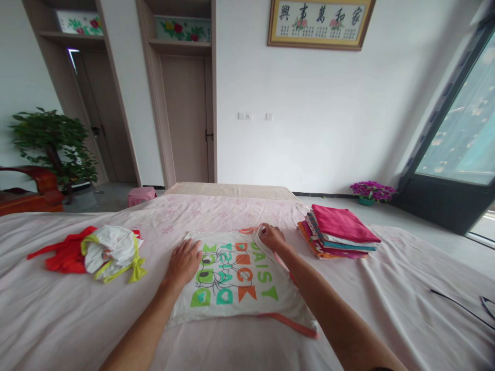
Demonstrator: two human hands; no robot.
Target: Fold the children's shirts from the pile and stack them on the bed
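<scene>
A white children's top [232,278] with coloured cartoon lettering and coral trim lies spread on the sheet in front of me, its print turned sideways. My left hand [186,258] rests flat on its left side, fingers stretched out. At the far right corner, my right hand [271,237] pinches the top's edge, with a bit of cloth lifted between thumb and fingers. One coral-edged strip trails from the near right corner.
A stack of folded clothes [342,232], dark pink uppermost, stands right of the top. To the left lies a crumpled heap of red clothing [69,252] and white-and-yellow clothing [112,250]. Glasses [460,306] lie at the right edge. The pale sheet [116,319] is wrinkled.
</scene>
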